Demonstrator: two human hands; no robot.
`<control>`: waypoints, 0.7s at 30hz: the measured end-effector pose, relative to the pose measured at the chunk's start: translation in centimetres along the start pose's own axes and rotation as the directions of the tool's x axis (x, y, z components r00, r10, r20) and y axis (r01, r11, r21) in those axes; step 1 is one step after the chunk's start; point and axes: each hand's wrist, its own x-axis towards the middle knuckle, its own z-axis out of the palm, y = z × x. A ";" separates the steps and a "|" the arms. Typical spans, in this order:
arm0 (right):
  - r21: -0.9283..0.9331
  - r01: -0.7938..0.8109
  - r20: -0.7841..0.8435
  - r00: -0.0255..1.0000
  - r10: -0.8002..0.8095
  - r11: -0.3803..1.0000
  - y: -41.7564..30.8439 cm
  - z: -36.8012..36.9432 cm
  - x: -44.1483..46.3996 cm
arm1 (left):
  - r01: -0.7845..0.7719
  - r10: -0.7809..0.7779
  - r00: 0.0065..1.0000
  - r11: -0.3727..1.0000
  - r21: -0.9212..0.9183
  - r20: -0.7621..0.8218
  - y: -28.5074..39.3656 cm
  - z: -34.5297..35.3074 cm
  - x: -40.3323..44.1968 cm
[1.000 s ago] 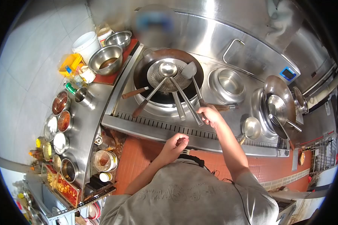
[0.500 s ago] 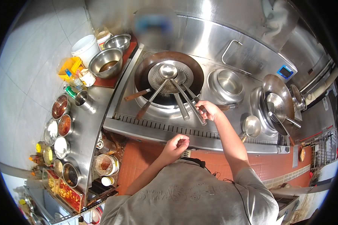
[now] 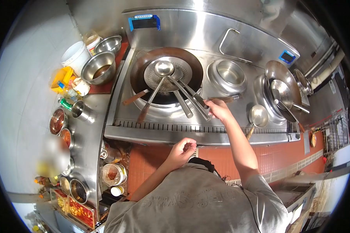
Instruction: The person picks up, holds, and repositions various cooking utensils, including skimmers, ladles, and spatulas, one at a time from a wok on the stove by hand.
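Pinching the dark handle of the spatula point(image 3: 197, 96) between thumb and curled fingers of the right hand point(image 3: 218, 109). Resting the spatula's head over the perforated strainer point(image 3: 152, 74) within the wok point(image 3: 196, 64), just beside the ladle point(image 3: 164, 68). Curling the fingers of the left hand point(image 3: 181, 152) into a loose fist, near the front edge of the stove point(image 3: 217, 138).

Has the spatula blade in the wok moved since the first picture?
Yes: judged against the wok, the spatula blade has shifted left, toward the ladle.
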 end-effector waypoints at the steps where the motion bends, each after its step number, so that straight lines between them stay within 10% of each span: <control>1: 0.040 0.058 -0.063 0.996 -0.055 0.998 1.0 -0.3 -0.6 | 0.025 -0.024 0.999 1.000 -0.009 0.032 0.1 0.0 -0.1; 21: 0.501 0.168 -0.599 0.775 0.200 0.849 21.2 -7.7 -23.8 | 0.157 -0.190 0.765 0.982 0.108 0.615 -3.0 12.0 1.9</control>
